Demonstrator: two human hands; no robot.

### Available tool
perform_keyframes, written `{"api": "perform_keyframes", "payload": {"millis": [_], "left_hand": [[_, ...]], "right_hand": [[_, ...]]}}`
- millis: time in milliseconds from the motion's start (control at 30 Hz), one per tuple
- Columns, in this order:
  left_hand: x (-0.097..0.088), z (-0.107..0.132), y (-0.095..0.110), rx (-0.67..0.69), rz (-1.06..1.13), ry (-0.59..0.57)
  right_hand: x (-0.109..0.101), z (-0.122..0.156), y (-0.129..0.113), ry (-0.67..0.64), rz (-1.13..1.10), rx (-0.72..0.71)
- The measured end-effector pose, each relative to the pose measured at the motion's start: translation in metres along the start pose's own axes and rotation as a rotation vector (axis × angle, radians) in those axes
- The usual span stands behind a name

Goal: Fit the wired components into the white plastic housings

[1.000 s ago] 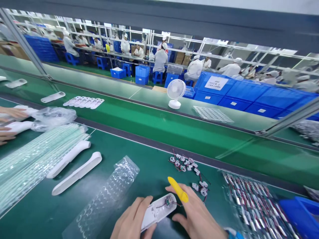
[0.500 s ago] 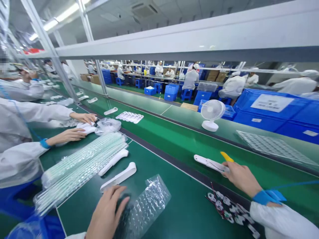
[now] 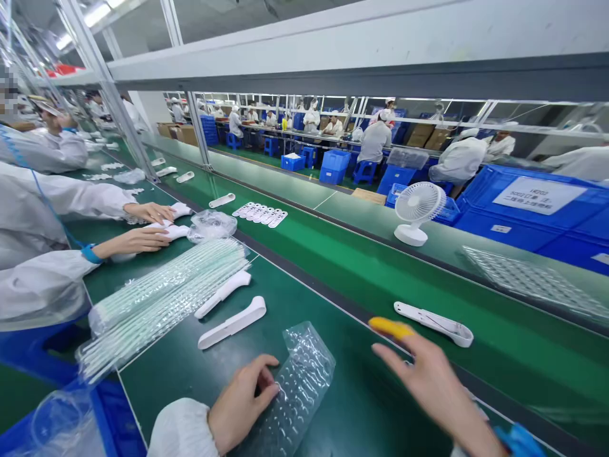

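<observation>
One casing (image 3: 432, 322), right of clear plastic (image 3: 309, 363): probably light, stiff; grip edges. Right hand (image 3: 431, 374) wide; left hand (image 3: 245, 398) half-curled, plastic-side.

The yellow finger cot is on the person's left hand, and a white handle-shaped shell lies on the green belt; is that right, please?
Not quite: the head view shows the yellow finger cot on the right hand; a white handle-shaped shell does lie on the green belt.

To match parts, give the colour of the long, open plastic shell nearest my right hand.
The long, open plastic shell is white; see the head view.
</observation>
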State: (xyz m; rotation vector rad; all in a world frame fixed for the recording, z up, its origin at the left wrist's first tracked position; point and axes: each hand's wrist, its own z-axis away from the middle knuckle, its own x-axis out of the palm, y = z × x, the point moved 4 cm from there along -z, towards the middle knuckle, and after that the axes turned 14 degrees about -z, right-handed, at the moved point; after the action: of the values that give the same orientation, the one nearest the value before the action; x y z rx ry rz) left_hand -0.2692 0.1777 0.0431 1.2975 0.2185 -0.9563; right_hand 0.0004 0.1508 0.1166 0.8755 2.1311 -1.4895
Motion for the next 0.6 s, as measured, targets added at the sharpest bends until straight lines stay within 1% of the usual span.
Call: {"api": "perform_keyframes", "payload": {"millis": [33, 100, 133, 200, 267, 333, 400, 433, 467, 533, 600], "left_hand": [[0.003, -0.002, 0.002, -0.009, 0.033, -0.015], [0.008, -0.003, 0.005, -0.028, 0.127, -0.062], [0.010, -0.002, 0.007, -0.039, 0.186, -0.090], [0.014, 0.001, 0.009, -0.073, 0.309, -0.141], [0.015, 0.006, 0.011, -0.106, 0.415, -0.171], [0.013, 0.010, 0.015, -0.120, 0.494, -0.186], [0.011, 0.012, 0.018, -0.122, 0.569, -0.194], [0.010, 0.014, 0.019, -0.124, 0.608, -0.197], [0.010, 0.015, 0.020, -0.128, 0.648, -0.202], [0.012, 0.019, 0.022, -0.128, 0.715, -0.210], [0.015, 0.024, 0.022, -0.105, 0.752, -0.221]], "right_hand": [[0.017, 0.007, -0.017, -0.033, -0.039, -0.028], [0.046, 0.023, -0.038, -0.064, -0.085, -0.027], [0.056, 0.030, -0.043, -0.061, -0.104, -0.014], [0.071, 0.042, -0.044, -0.063, -0.158, 0.037], [0.080, 0.051, -0.034, -0.053, -0.227, 0.170], [0.084, 0.059, -0.020, -0.039, -0.330, 0.390], [0.089, 0.065, -0.012, -0.035, -0.515, 0.602], [0.091, 0.067, -0.012, -0.038, -0.632, 0.669], [0.092, 0.067, -0.013, -0.036, -0.746, 0.705], [0.093, 0.064, -0.019, -0.016, -0.916, 0.723], [0.095, 0.060, -0.025, 0.012, -0.989, 0.716]]}}
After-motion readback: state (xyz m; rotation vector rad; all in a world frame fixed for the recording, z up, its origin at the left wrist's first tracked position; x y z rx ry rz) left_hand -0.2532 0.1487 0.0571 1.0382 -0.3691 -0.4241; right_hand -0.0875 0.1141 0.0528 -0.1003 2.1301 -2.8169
